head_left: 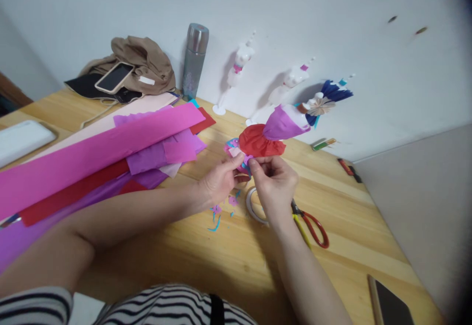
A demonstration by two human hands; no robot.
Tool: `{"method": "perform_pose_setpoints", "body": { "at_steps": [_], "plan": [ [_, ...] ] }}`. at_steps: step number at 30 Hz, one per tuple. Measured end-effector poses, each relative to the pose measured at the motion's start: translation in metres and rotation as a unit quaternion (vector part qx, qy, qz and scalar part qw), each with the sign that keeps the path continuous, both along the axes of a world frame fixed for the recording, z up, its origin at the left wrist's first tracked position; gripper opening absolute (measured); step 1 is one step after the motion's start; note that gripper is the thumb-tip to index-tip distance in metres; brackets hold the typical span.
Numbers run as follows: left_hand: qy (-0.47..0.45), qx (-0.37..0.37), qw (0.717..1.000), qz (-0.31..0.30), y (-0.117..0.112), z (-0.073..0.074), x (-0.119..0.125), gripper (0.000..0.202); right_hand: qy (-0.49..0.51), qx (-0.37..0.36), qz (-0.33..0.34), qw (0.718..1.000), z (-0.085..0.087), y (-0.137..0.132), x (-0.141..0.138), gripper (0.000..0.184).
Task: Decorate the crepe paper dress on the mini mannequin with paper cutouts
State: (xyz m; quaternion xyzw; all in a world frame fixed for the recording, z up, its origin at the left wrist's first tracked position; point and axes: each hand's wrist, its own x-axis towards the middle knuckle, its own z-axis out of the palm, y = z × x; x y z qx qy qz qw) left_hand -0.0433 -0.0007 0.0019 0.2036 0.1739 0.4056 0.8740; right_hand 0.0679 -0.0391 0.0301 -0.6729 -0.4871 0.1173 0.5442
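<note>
A small white mannequin (295,113) wears a purple paper piece (283,124) over a gathered red paper skirt (258,140). Below the red skirt, the hem (232,144) shows blue and purple paper with small flower shapes. My left hand (220,181) is closed on this hem, thumb on top. On its other side, my right hand (275,180) pinches a small purple paper flower (248,161) against the hem. Under my hands lie paper scraps (233,200) and a roll of tape (251,207). Scissors (317,229) with red and yellow handles lie beside my right wrist, partly covered by it.
Pink crepe paper (103,150) and other coloured sheets pile up at left. Behind stand a thermos (195,59) and two white mannequins (239,62) near the wall. A phone (114,76) rests on a brown cloth bag (147,59). A dark device (391,303) lies front right.
</note>
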Motion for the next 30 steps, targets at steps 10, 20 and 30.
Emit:
{"method": "perform_pose_setpoints", "body": {
  "at_steps": [10, 20, 30],
  "plan": [
    [0.030, 0.009, 0.999, 0.043, 0.0051, 0.0020, 0.0067, 0.012, 0.012, -0.006, 0.023, 1.000, 0.0032, -0.0013, -0.0005, 0.021],
    [0.024, -0.020, 0.997, 0.068, 0.0035, 0.0066, 0.0063, 0.009, 0.023, -0.017, 0.036, 0.999, 0.0045, -0.0022, 0.0022, 0.023],
    [0.026, -0.011, 0.998, 0.063, 0.0031, 0.0058, 0.0061, 0.011, 0.018, -0.008, 0.037, 0.999, -0.0026, 0.0001, 0.0008, 0.027]
  ]
}}
